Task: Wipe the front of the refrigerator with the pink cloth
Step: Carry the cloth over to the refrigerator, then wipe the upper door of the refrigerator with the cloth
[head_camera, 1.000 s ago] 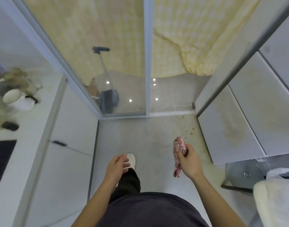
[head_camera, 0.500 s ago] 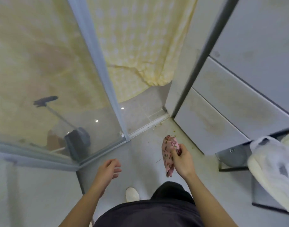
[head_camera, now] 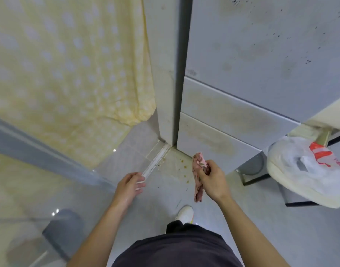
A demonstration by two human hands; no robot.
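Here the pink cloth [head_camera: 198,177] is gripped bunched in the right hand [head_camera: 211,178], clear of the stained refrigerator [head_camera: 261,60]; the left hand [head_camera: 129,185] seems loosely curled, empty. It should be opened flat and pressed firmly.

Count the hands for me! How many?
2. The left hand hangs empty over the floor; the right hand grips the pink cloth near the refrigerator. None look hidden.

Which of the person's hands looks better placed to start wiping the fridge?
The right hand: it grips the pink cloth and is nearer the refrigerator, close to its stained lower drawers. The left hand holds nothing, its fingers loosely curled, and is farther from it.
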